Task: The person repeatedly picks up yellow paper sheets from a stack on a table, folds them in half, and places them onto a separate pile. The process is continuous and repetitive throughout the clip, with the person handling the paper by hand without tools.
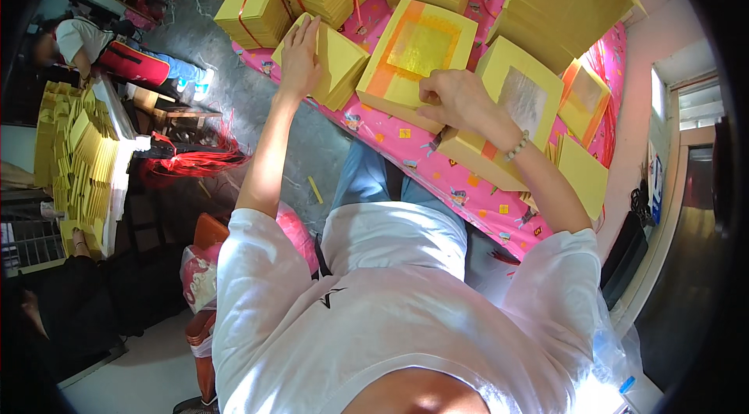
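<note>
1. A worker's left hand [302,63] lies flat, fingers extended, across the left side of a plain yellow paper stack [342,71] at the near edge of a table.
2. The right hand [449,98], fingers curled toward the thumb, is at the right near corner of a gold-panelled stack [420,43]; from here I cannot tell whether it pinches a sheet.
3. That stack sits between the two hands, just right of the plain one. A silver-panelled stack [527,98] lies beneath and beside the right wrist, which wears one beaded bracelet [517,146].
4. The worker's white shirt [390,312] bears one dark, star-like outline. Printed figures and small yellow squares dot the pink tablecloth [406,145], their marks too small to read.
5. Counted: one plain stack and one gold-panelled stack by the hands, and at least three red-tied bundles [253,17] at the table's far left.
6. Across the room, one person in a white top [82,39] bends beside a heap of yellow paper [86,152].
</note>
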Action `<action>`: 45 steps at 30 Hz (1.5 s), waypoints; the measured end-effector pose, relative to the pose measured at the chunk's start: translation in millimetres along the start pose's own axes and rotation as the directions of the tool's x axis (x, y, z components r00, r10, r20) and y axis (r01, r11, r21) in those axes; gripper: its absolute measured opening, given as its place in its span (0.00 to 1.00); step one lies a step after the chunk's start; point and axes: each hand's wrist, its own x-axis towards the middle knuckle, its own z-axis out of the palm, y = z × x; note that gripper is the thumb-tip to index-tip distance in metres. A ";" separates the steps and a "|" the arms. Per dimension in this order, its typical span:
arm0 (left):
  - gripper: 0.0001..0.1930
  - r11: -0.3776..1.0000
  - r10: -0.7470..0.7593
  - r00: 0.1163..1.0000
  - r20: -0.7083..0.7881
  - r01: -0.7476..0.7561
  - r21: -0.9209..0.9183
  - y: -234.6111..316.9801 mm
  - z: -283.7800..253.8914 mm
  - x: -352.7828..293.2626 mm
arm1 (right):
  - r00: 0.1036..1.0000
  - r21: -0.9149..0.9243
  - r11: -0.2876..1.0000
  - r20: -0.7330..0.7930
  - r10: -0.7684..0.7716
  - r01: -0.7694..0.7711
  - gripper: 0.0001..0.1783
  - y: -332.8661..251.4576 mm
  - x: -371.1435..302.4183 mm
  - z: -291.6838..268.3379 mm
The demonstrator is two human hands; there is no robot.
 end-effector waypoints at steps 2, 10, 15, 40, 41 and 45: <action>0.37 1.000 0.021 0.999 -0.039 -0.020 0.012 4.4 -3.5 -2.1 | 1.000 0.071 0.997 -0.015 0.023 -0.022 0.11 2.5 -1.7 -1.0; 0.25 0.972 0.035 0.998 -0.060 -0.048 -0.230 50.6 -29.8 -22.7 | 0.991 0.209 0.971 -0.039 0.128 -0.118 0.11 8.4 -2.8 -0.5; 0.22 0.928 0.160 0.983 0.095 -0.117 -0.355 79.4 -33.3 -36.0 | 0.986 0.299 0.945 -0.058 0.159 -0.135 0.11 15.0 -2.9 4.0; 0.15 0.940 0.287 0.954 0.091 -0.262 -0.219 132.2 -7.4 -10.4 | 0.907 0.227 0.974 -0.414 0.080 0.018 0.18 -12.1 -28.3 -29.5; 0.14 0.937 0.244 0.967 0.074 -0.215 -0.276 134.5 -10.5 -9.7 | 0.859 0.248 0.968 -0.502 0.100 0.032 0.22 -10.2 -29.4 -31.3; 0.13 0.770 -0.003 1.000 0.024 0.018 -0.638 132.6 -10.5 -10.4 | 0.730 0.470 0.882 -0.604 0.320 0.002 0.41 6.4 -31.0 -25.8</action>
